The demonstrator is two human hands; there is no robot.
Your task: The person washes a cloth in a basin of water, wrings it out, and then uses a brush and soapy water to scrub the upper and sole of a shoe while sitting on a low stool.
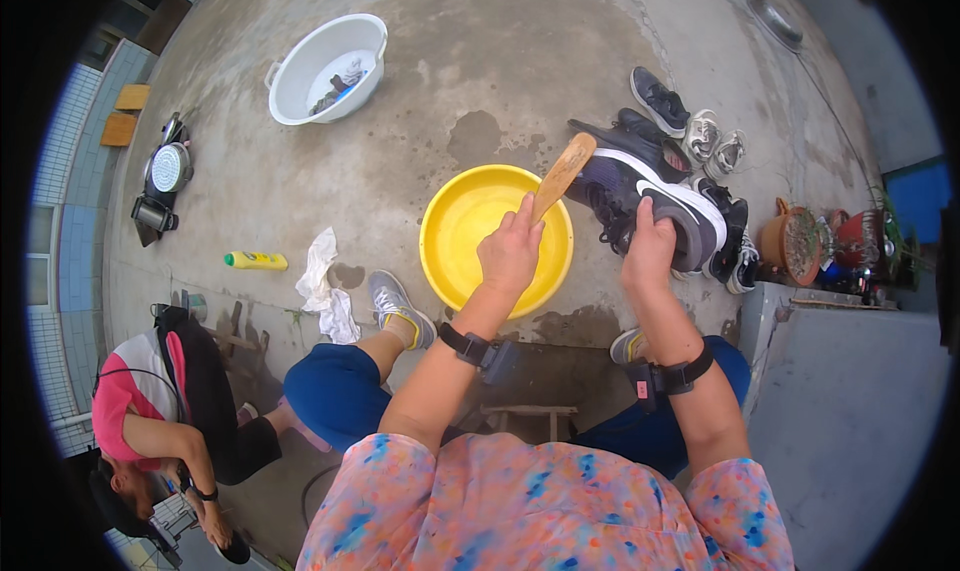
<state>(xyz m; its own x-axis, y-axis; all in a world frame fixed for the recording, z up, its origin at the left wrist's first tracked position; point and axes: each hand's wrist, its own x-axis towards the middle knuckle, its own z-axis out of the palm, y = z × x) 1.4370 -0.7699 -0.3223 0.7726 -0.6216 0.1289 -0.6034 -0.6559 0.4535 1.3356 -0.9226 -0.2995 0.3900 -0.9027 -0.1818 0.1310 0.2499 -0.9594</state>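
Note:
My left hand [511, 250] grips a flat wooden handle [564, 175], likely of a brush; no bristles show. Its rounded far end overlaps the toe area of a dark Nike sneaker [651, 199] with a white sole and a white swoosh. That sneaker is held up at its collar by my right hand [649, 247], thumb on the near side. Below my left hand, a round yellow plastic basin [457, 233] rests on the concrete between my feet.
Several sneakers [703, 137] are grouped beyond the held one. Potted plants [791, 244] and a low concrete block [855, 391] flank my right. Leftward are a white tub [281, 98] with cloths, a yellow bottle [256, 260], a white rag [321, 271] and a bent-over person [142, 391].

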